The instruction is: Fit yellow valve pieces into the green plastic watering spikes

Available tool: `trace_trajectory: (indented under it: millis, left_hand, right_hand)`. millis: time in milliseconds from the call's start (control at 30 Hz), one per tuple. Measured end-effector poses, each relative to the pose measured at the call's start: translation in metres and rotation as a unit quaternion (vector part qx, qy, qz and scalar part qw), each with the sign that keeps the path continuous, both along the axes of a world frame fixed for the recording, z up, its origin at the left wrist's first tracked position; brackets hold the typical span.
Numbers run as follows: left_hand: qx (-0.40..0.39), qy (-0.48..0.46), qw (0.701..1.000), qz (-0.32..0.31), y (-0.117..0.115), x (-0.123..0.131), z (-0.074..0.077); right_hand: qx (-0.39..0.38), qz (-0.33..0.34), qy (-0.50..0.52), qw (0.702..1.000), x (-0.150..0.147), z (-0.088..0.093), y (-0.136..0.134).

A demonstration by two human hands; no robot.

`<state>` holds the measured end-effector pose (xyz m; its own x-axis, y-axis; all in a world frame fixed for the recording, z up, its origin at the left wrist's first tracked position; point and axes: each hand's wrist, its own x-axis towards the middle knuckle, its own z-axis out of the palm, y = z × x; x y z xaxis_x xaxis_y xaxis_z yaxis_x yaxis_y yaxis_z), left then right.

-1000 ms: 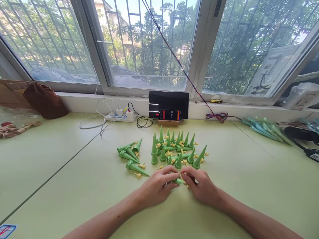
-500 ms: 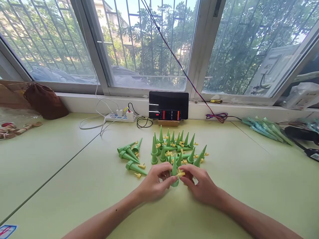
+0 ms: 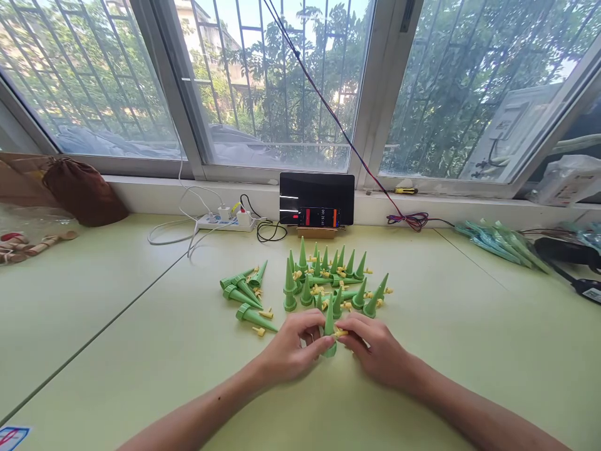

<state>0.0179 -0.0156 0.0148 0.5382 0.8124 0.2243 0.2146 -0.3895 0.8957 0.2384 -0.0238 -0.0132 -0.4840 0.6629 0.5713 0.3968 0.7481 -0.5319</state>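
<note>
Green cone has swung upright, slim and tapered.

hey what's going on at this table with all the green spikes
The left hand holds a green cone, tip up, while the right hand pinches a small yellow piece beside it. Whether the two are joined is too small to tell. Other cones and yellow pieces sit beyond the hands and further left.

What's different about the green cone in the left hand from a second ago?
The green cone in the left hand swung from tip-right to tip-up. The yellow piece in the right hand's fingers now shows clearly beside it. The black screen stayed put.
</note>
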Motion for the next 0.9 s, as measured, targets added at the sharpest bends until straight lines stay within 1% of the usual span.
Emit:
trace_trajectory:
  millis: [167, 333, 467, 600, 767, 900]
  left_hand:
    - [0.019, 0.010, 1.000, 0.003, -0.0006, 0.0005, 0.0013]
    - [0.042, 0.029, 0.999, 0.001, -0.0018, 0.0007, 0.0029]
    - [0.070, 0.045, 0.997, 0.000, -0.0022, 0.0005, 0.0014]
    - [0.095, 0.041, 0.995, -0.010, -0.0019, 0.0005, -0.0016]
    - [0.117, 0.046, 0.992, -0.029, -0.0029, -0.0004, -0.0037]
    - [0.152, 0.059, 0.986, -0.029, -0.0040, -0.0013, -0.0033]
  right_hand:
    - [-0.008, 0.004, -0.008, 1.000, 0.0000, 0.0026, -0.0017]
    - [0.004, 0.008, -0.028, 1.000, 0.0005, 0.0035, -0.0019]
    - [0.007, 0.008, -0.059, 0.998, 0.0015, 0.0020, -0.0013]
    - [0.003, 0.003, -0.083, 0.996, 0.0024, 0.0003, -0.0006]
    - [-0.004, 0.009, -0.095, 0.995, 0.0029, -0.0009, 0.0008]
    - [0.008, 0.006, -0.096, 0.995, 0.0027, -0.0015, 0.0021]
